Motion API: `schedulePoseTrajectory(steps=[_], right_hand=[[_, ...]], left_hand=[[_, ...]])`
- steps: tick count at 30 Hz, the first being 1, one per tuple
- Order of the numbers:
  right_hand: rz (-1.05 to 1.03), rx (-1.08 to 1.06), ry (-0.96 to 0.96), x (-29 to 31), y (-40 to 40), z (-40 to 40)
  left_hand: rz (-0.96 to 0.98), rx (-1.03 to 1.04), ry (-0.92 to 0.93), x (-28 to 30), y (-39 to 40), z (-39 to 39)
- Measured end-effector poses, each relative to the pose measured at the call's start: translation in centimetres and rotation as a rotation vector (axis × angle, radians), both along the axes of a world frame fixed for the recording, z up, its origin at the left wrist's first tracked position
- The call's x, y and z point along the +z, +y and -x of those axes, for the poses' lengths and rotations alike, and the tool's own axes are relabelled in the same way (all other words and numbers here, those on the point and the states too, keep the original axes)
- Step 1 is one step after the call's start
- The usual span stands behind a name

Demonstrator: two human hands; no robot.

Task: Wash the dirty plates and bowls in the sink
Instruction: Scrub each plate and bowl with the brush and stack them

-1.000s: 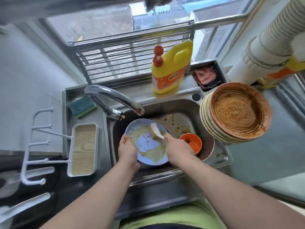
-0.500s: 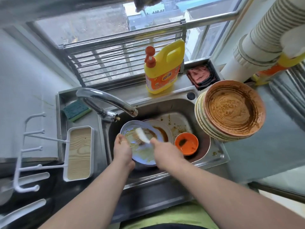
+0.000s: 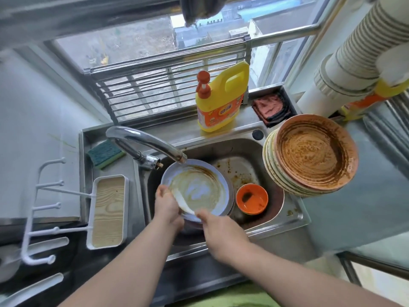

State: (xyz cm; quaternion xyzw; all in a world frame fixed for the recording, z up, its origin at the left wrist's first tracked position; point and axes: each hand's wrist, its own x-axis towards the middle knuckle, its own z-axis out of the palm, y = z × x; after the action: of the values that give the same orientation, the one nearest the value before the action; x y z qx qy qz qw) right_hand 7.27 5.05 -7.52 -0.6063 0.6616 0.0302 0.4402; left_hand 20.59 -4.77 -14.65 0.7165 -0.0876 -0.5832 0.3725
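Two hands over sink (image 3: 294,214): blue plate (image 3: 218,185) gripped at left rim by left hand (image 3: 166,203); white scrubber (image 3: 182,202) pinched by right hand (image 3: 218,227), pressed on plate.

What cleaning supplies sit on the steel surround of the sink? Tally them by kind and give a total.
Detergent bottle: 1
Sponge: 1
Cloth: 1
Total: 3
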Motion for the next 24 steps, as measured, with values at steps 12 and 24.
schedulePoseTrajectory(steps=[12, 24], right_hand=[[-0.042, -0.069, 0.059, -0.6, -4.9, 0.1], [-0.001, 0.047, 0.393, -2.2, -5.2, 7.5]], left_hand=[[-0.021, -0.034, 0.057, 0.4, 0.7, 1.3], [-0.069, -0.113, -0.036, 0.2, 0.3, -0.6]])
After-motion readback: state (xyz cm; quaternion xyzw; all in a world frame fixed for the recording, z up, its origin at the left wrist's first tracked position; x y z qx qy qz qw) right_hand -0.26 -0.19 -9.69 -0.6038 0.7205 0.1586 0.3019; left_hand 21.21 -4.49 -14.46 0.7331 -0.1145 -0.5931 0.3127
